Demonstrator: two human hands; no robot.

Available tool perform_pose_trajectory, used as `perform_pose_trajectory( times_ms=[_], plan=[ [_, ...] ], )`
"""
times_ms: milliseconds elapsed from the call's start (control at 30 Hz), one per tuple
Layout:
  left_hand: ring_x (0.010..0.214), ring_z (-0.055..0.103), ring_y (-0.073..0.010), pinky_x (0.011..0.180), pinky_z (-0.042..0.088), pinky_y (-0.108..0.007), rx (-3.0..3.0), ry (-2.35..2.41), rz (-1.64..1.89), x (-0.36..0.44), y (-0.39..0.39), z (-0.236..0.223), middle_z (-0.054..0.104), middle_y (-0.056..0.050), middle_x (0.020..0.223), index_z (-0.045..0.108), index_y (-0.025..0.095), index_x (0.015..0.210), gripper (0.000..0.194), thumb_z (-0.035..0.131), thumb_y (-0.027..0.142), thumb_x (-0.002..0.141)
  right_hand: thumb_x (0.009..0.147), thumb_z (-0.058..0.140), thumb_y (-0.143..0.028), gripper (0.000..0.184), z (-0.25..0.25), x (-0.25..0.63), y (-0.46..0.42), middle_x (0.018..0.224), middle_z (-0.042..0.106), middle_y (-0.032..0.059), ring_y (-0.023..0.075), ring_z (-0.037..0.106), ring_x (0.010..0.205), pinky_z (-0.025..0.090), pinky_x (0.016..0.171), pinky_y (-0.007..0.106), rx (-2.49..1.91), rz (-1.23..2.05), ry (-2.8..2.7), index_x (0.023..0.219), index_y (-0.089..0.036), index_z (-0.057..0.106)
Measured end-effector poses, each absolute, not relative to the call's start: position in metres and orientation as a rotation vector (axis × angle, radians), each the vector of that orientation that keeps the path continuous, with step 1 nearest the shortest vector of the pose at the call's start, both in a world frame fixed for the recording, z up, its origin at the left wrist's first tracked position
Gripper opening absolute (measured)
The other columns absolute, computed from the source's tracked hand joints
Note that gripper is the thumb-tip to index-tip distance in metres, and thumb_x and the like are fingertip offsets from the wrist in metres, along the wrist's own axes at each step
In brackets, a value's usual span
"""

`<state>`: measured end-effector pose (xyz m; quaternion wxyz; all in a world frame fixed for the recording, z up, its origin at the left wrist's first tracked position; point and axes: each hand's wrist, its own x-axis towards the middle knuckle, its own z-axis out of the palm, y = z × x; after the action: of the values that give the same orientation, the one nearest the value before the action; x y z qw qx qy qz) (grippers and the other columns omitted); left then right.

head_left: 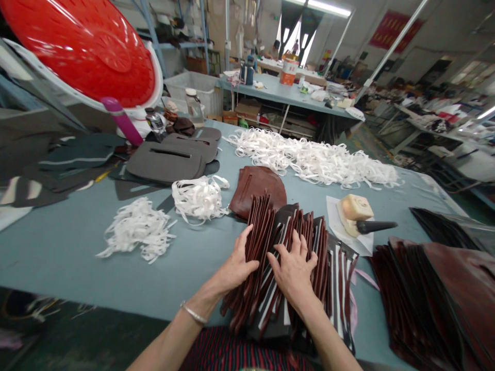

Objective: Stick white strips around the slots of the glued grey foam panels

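A row of brown leather pieces [257, 247] lies fanned in front of me, with white strips and dark backing showing between them. My left hand [234, 265] rests against the left side of this row, thumb and fingers apart. On top of the row lies my right hand [294, 268], its fingers spread and bent over the edges; it does not visibly grip a piece. Just beyond the row is a flat, rounded brown leather piece [266, 188] with a slit. A dark-handled tool [375, 226] leans on a cream-coloured block [356, 207] to the right.
Heaps of white strips lie left [139, 229], nearer the middle [201, 198] and along the far side [309, 154]. Grey slotted panels [166, 159] are stacked at left. More brown leather pieces [421, 299] stand at right. A red basin [104, 56] rises at upper left.
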<state>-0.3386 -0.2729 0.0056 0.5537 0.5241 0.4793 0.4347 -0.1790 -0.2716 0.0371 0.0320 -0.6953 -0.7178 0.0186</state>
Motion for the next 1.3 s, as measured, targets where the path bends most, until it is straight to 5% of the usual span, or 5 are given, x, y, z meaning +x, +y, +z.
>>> perform_pose_trajectory(
  times_ms=[367,533,833,1100,1300],
  plan=[
    [0.134,0.034,-0.0252,0.115,0.024,-0.047,1.106,1.069,1.016,-0.341,-0.274,0.012,0.032,-0.007,0.149,0.012,0.027,0.147,0.089,0.057,0.011,0.073,0.073,0.066,-0.044,0.064,0.032,-0.184,-0.269,0.154,0.016,0.0150,0.0361,0.014,0.140,0.016,0.100,0.062,-2.139,0.061,-2.250,0.132,-0.032,0.045],
    [0.137,0.030,-0.0244,0.116,0.020,-0.045,1.156,1.126,1.025,-0.343,-0.274,0.006,0.028,-0.008,0.151,0.013,0.026,0.147,0.078,0.058,0.026,0.083,0.083,0.057,-0.044,0.025,0.036,-0.184,-0.270,0.155,0.017,0.0113,0.0353,0.014,0.140,0.016,0.101,0.062,-2.115,0.089,-2.276,0.101,-0.031,0.067],
    [0.140,0.023,-0.0219,0.118,0.013,-0.043,1.198,1.213,1.038,-0.339,-0.272,0.003,0.025,-0.007,0.152,0.018,0.026,0.145,0.066,0.051,0.028,0.088,0.085,0.041,-0.067,0.051,0.041,-0.191,-0.269,0.152,0.023,0.0154,0.0355,0.016,0.140,0.014,0.101,0.063,-2.075,0.136,-2.214,0.097,-0.027,0.070],
    [0.139,0.026,-0.0211,0.118,0.014,-0.042,1.197,1.197,1.040,-0.340,-0.272,0.003,0.026,-0.007,0.152,0.016,0.025,0.146,0.071,0.052,0.019,0.085,0.084,0.051,-0.041,0.026,0.039,-0.186,-0.269,0.154,0.020,0.0152,0.0344,0.016,0.140,0.015,0.102,0.059,-2.085,0.125,-2.258,0.094,-0.024,0.068],
    [0.139,0.025,-0.0205,0.118,0.014,-0.040,1.125,1.148,1.086,-0.343,-0.272,0.003,0.026,-0.005,0.153,0.019,0.024,0.145,0.067,0.049,0.019,0.085,0.079,0.052,-0.029,0.043,0.033,-0.182,-0.269,0.151,0.028,0.0140,0.0311,0.021,0.139,0.019,0.103,0.056,-2.113,0.095,-2.187,0.121,-0.024,0.056]
  ],
)
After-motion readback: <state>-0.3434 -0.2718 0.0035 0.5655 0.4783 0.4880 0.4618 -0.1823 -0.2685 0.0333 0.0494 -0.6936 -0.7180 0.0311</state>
